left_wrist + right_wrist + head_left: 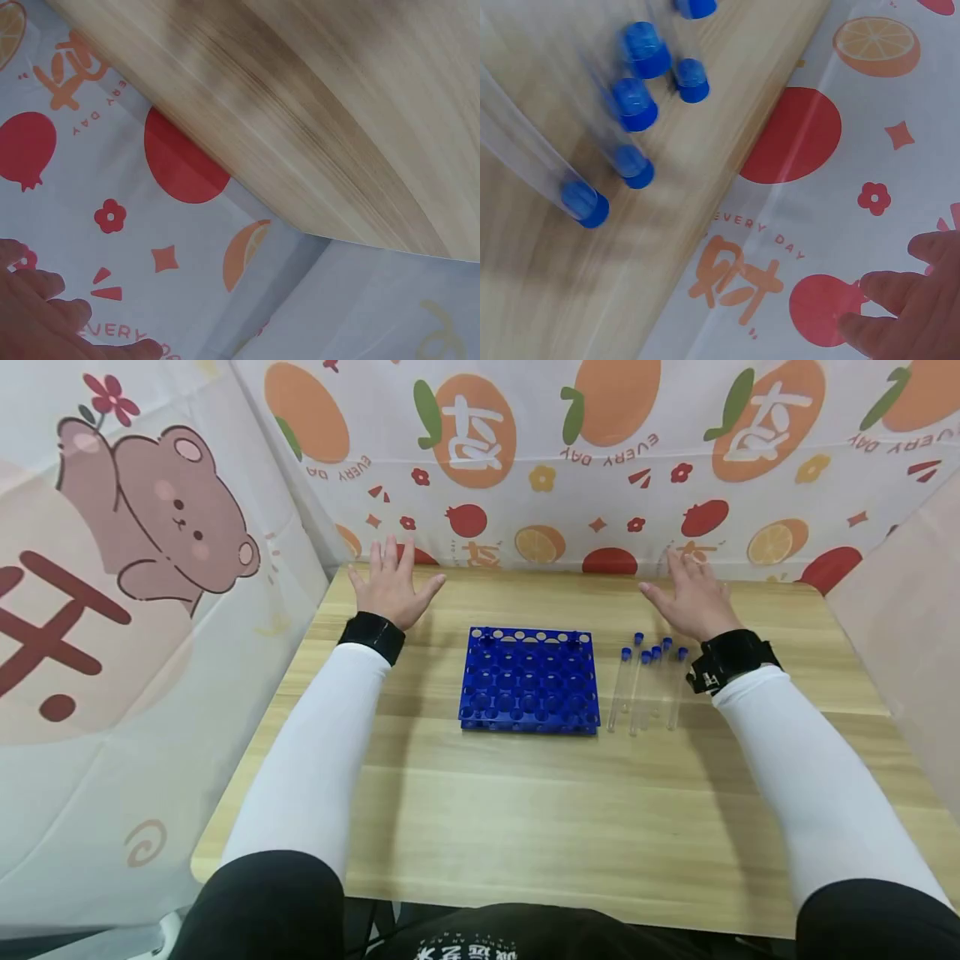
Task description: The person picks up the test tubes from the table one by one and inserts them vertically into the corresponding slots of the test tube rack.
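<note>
Wooden table, blue rack, clear blue-capped tubes beside it, hands released, spread

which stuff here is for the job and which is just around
Likely for the job:
blue rack
six blue-capped tubes, right of the rack

Probably just around:
wooden table, as work surface
fruit-print cloth behind it
black wrist straps
</note>
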A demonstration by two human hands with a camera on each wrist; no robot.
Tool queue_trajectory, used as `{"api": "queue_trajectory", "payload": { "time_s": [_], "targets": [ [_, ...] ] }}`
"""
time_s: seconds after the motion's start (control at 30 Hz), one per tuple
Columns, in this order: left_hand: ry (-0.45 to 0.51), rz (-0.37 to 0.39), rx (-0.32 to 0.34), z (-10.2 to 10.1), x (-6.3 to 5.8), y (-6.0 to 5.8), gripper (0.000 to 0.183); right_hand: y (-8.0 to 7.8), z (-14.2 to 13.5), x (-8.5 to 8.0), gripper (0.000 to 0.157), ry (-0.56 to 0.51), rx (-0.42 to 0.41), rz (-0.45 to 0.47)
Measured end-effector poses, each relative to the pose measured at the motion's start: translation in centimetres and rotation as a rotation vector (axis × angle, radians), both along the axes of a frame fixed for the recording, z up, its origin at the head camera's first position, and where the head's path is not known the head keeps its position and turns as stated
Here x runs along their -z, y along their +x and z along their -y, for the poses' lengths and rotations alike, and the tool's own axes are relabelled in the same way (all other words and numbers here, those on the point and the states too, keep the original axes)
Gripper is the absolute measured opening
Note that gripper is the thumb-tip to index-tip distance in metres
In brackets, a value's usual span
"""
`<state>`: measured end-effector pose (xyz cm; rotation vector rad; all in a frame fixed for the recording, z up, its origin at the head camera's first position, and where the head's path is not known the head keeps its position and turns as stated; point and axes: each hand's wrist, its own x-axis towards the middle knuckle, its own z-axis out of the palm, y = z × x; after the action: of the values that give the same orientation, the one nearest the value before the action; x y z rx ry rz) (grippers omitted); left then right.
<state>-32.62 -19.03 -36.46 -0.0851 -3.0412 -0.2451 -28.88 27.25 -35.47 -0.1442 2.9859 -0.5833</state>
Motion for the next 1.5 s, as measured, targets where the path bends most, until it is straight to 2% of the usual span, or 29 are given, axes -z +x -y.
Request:
{"api": "queue_trajectory", "payload": {
  "time_s": [0.13, 0.23, 0.33, 0.47, 0.6, 0.7, 0.87, 1.1, 1.3, 1.4, 1.5],
  "targets": [
    [0.026, -0.002, -0.018, 0.2, 0.2, 0.0, 0.092, 0.2, 0.0, 0.2, 0.089, -0.003, -0.009, -0.005],
    [0.045, 0.002, -0.023, 0.1, 0.5, 0.6, 0.091, 0.8, -0.1, 0.8, 0.09, -0.02, -0.027, -0.005],
    [0.072, 0.014, -0.008, -0.1, 0.8, 1.6, 0.089, 1.7, -0.3, 1.5, 0.09, -0.052, -0.022, 0.011],
    [0.127, 0.083, 0.017, -0.5, 1.5, 3.4, 0.08, 3.0, -1.2, 2.8, 0.087, -0.07, 0.011, 0.058],
    [0.2, 0.17, 0.052, -1.0, 2.4, 5.1, 0.07, 4.5, -2.2, 4.2, 0.079, -0.038, 0.016, 0.11],
    [0.259, 0.207, 0.085, -1.6, 3.0, 6.1, 0.067, 5.4, -2.7, 5.3, 0.073, -0.031, -0.009, 0.147],
    [0.334, 0.22, 0.13, -2.9, 3.5, 7.4, 0.06, 6.6, -2.7, 6.5, 0.063, -0.065, -0.033, 0.19],
    [0.448, 0.224, 0.147, -4.3, 4.1, 8.4, 0.051, 7.5, -2.8, 7.4, 0.042, -0.051, -0.025, 0.174],
    [0.5, 0.19, 0.162, -5.0, 4.4, 9.1, 0.048, 8.4, -3.0, 7.1, 0.045, -0.177, 0.055, 0.157],
    [0.514, 0.143, 0.183, -5.6, 4.0, 9.4, 0.045, 8.7, -2.0, 6.2, 0.048, -0.29, 0.087, 0.115],
    [0.57, 0.1, 0.229, -6.6, 3.2, 9.8, 0.042, 8.7, 0.0, 5.0, 0.052, -0.459, 0.085, 0.101]
  ]
}}
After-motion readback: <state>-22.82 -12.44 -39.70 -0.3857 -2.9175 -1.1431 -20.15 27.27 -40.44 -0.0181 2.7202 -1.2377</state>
